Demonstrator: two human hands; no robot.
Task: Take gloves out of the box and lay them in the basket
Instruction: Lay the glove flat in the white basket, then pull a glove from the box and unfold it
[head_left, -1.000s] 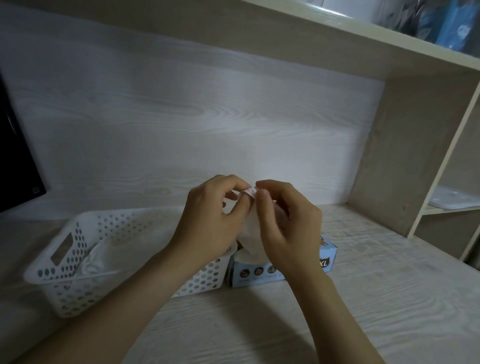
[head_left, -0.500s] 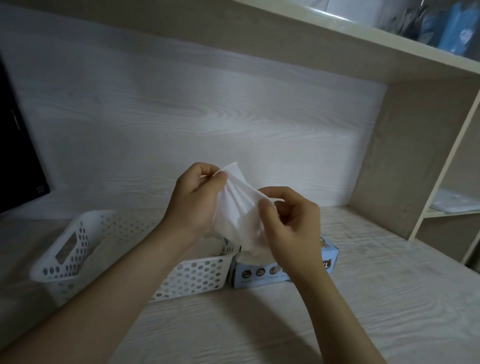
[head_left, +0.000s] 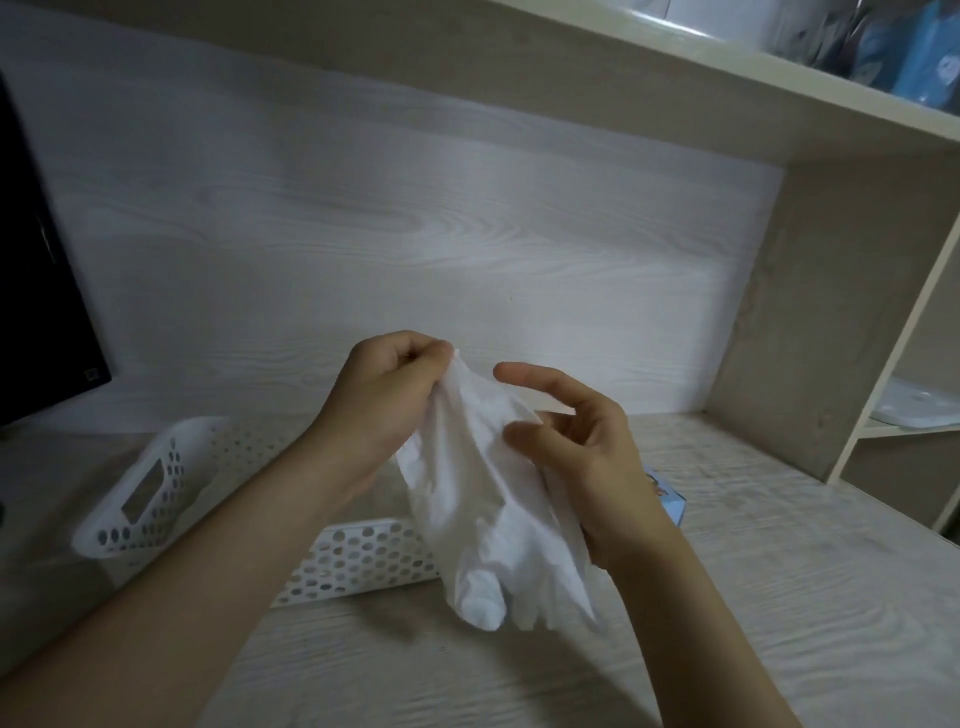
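The left hand (head_left: 384, 395) pinches a white glove (head_left: 467, 499) by its cuff. The right hand (head_left: 587, 467) loosely grips its middle, in front of the perforated basket (head_left: 363, 561) and glove box (head_left: 667, 499).

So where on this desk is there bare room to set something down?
Bare desk lies right of the blue box, up to the shelf divider, and along the front edge before the basket. The middle is crowded: the left hand pinches a hanging glove beside the right hand, in front of basket and box.
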